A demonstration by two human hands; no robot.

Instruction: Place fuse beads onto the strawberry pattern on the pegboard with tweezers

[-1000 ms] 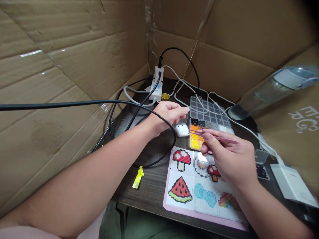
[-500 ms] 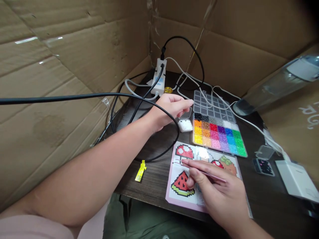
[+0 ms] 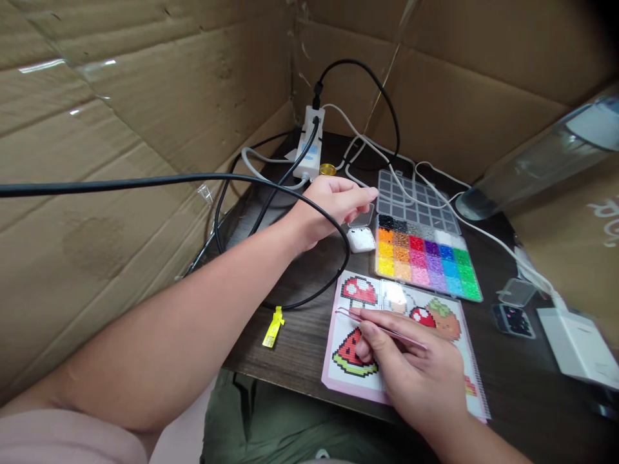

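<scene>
Pink tweezers [image 3: 394, 334] are pinched between the thumb and fingers of my right hand [image 3: 420, 367]. Their thin tips reach over the left side of an open pattern booklet [image 3: 329, 364], between a pixel mushroom [image 3: 358, 290] and a watermelon slice [image 3: 348, 357]. Whether a bead sits in the tips is too small to tell. My left hand [image 3: 333, 203] hovers at the left edge of the bead box's clear lid [image 3: 418, 200], fingers curled and thumb and forefinger together. Anything in that pinch is hidden. Below it stands a small box of white beads [image 3: 361, 240].
The compartment box of coloured beads [image 3: 425, 258] lies open behind the booklet. A black cable [image 3: 345, 258] loops over my left wrist from a power strip [image 3: 309, 148]. To the right are a small box of dark beads [image 3: 513, 321], a white adapter [image 3: 575, 348] and a tilted clear bottle [image 3: 527, 167].
My right hand has shifted slightly left with the tweezers, and their tips look closer together. The left hand keeps its pose beside the lid. The whole view has moved a little.
</scene>
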